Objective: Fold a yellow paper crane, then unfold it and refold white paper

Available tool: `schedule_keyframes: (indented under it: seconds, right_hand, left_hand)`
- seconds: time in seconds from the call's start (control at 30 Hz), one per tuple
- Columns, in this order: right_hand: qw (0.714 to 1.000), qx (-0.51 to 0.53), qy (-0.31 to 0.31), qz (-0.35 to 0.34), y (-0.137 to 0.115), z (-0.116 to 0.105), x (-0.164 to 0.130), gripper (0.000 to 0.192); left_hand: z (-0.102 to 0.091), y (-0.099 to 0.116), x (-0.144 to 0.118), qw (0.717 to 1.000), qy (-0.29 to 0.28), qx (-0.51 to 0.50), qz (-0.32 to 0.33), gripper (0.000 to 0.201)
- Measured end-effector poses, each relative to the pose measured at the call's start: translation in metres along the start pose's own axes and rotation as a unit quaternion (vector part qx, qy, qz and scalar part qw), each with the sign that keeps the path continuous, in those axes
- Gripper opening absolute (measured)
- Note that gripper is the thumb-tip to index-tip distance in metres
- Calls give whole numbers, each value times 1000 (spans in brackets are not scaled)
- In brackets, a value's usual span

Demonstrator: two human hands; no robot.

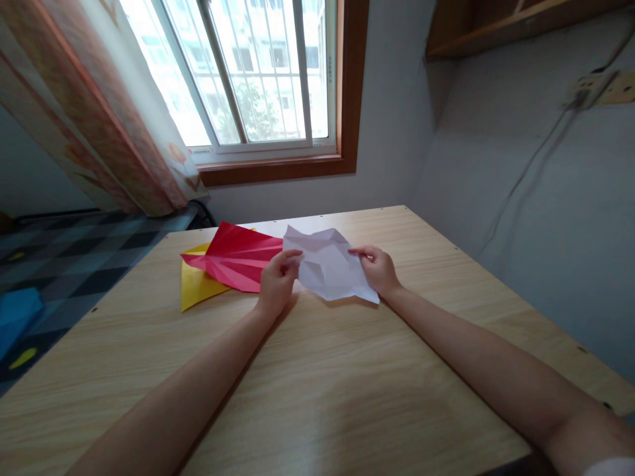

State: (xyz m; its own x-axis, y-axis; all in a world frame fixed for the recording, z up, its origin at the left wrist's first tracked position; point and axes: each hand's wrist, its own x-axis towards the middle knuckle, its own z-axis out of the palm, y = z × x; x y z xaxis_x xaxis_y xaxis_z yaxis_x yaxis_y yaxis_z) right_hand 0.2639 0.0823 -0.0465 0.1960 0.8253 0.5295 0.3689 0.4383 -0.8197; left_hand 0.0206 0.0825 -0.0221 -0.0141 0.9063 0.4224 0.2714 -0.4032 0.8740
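Note:
A creased white sheet of paper [327, 268] is stretched between my two hands, just above the table. My left hand [278, 277] pinches its left edge between thumb and fingers. On the opposite edge, my right hand [378, 268] grips the paper the same way. Left of the white sheet lies a folded, creased red paper [238, 258], partly hidden behind my left hand. Beneath the red one, a yellow paper [198, 287] shows at its left and lower side.
The light wooden table [317, 377] spreads under both forearms. A window [262, 73] and a curtain [114, 112] are at the back left. On the right wall hang a wooden shelf [496, 39] and a socket with a cable [526, 172]. Blue paper [20, 314] lies beyond the left table edge.

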Motion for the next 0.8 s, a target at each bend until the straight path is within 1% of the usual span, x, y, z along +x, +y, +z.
schedule_keyframes:
  seconds: [0.1, 0.17, 0.27, 0.33, 0.4, 0.53, 0.63, 0.73, 0.8]
  right_hand:
    - [1000, -8, -19, -10, 1, 0, 1, 25]
    - [998, -28, -36, -42, 0, 1, 1, 24]
    - [994, -60, -49, -79, -1, 2, -1, 29]
    - [993, -78, -46, -77, -1, 3, -2, 32]
    - [994, -82, -35, -63, 0, 2, -2, 30]
    - [998, -49, -12, -29, 1, 0, 0, 23]
    - [999, -42, 4, -33, -3, -2, 2, 21]
    - [998, -40, 15, -43, -8, -3, 3, 21]
    - [999, -25, 26, -22, -9, -2, 3, 22]
  left_hand:
    - [0, -2, -1, 1000, -2, 18, 5, 35]
    - [0, -3, -1, 1000, -4, 15, 0, 37]
    - [1, -3, -1, 1000, -17, 3, -3, 37]
    - [2, -3, -1, 1000, -29, 0, -2, 37]
    - [2, -2, -1, 999, -40, 4, 7, 35]
    - [2, 0, -2, 995, -65, 36, 62, 27]
    - [2, 1, -1, 991, -84, 54, 84, 25]
    - [1, 0, -1, 991, -79, 72, 84, 28]
    - [1, -1, 0, 991, -67, 84, 76, 30]
